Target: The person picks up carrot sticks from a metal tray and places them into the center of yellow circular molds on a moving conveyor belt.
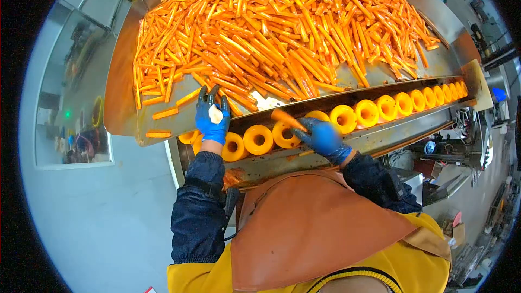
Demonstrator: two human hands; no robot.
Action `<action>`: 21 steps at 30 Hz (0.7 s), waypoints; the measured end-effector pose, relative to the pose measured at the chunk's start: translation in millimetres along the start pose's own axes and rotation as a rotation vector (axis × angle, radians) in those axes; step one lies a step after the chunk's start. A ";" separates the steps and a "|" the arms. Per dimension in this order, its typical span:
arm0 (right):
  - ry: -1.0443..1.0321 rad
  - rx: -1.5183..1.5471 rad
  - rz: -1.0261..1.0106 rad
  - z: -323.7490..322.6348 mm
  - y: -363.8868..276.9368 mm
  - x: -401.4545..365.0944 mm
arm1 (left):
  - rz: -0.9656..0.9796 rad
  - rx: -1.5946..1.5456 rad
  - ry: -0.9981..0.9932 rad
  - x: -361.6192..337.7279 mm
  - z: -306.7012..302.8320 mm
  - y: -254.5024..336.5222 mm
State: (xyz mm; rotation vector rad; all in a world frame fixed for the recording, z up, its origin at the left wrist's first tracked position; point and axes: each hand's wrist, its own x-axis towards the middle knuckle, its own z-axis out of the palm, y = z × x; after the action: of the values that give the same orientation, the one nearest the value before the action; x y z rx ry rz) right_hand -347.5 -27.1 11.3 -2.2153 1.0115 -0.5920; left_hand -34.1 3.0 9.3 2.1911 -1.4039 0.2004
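Observation:
A big heap of orange sticks [282, 27] fills a metal tray [122, 103] ahead of me. Below its near edge runs a row of yellow ring-shaped cups [366, 113] on a conveyor. My left hand [212, 117], in a blue glove, reaches onto the tray's near edge with its fingertips among loose sticks; what it grips is hidden. My right hand [322, 137], also blue-gloved, holds one orange stick [286, 118] slanted over a yellow cup near the middle of the row.
Loose single sticks [165, 113] lie on the tray's bare left part. A brown apron [315, 222] covers my front over a yellow top. A grey floor lies to the left; machine parts and boxes crowd the right side.

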 end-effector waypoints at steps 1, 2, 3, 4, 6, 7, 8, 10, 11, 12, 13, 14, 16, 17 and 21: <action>-0.063 -0.042 -0.018 -9.4 -4.3 -0.5 | 0.007 -0.014 0.007 0.2 -0.3 0.6; -0.127 -0.083 -0.036 -20.0 -5.7 -2.3 | 0.021 -0.009 0.025 -0.1 0.7 -0.6; -0.190 -0.127 -0.055 -28.3 -5.1 -3.6 | 0.034 -0.007 0.044 -0.4 2.6 -2.0; -0.249 -0.191 -0.056 -34.6 -3.0 -3.4 | 0.047 -0.005 0.064 0.0 4.2 -2.7; -0.365 -0.323 -0.056 -45.2 2.3 -0.9 | 0.032 -0.001 0.049 0.1 3.6 -2.6; -0.381 -0.356 -0.108 -39.4 6.1 5.4 | 0.026 0.001 0.042 0.1 3.0 -1.7; -0.341 -0.333 -0.151 -35.8 4.5 9.4 | 0.022 0.010 0.034 0.0 3.7 -1.4; -0.260 -0.282 -0.243 -32.0 -6.6 20.8 | 0.011 0.036 0.021 0.8 3.6 -2.3; -0.175 -0.253 -0.254 -35.5 -6.0 30.7 | -0.011 0.030 0.017 0.2 3.3 -1.8; -0.150 -0.289 -0.032 -44.0 -9.3 44.2 | -0.008 0.029 0.020 0.6 2.5 -1.6; 0.105 -0.221 -0.071 -43.4 -5.7 62.6 | -0.005 0.025 0.022 0.7 2.4 -0.9; 0.231 -0.349 -0.088 -46.0 -6.2 82.3 | -0.002 0.022 0.022 0.0 2.2 0.1; 0.245 -0.406 -0.083 -37.3 7.7 113.5 | -0.006 0.025 0.012 0.1 1.5 1.2; 0.206 -0.478 -0.058 -22.9 21.9 126.7 | -0.007 0.027 0.007 -0.1 0.4 1.4; 0.014 -0.219 0.073 -43.7 39.3 164.2 | 0.005 0.006 0.014 -0.8 0.9 -0.8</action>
State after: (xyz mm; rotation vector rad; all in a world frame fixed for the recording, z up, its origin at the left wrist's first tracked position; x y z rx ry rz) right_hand -294.9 -191.3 37.3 -2.3537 1.2087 -0.4838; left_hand -33.9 3.4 8.0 2.1871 -1.4026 0.2216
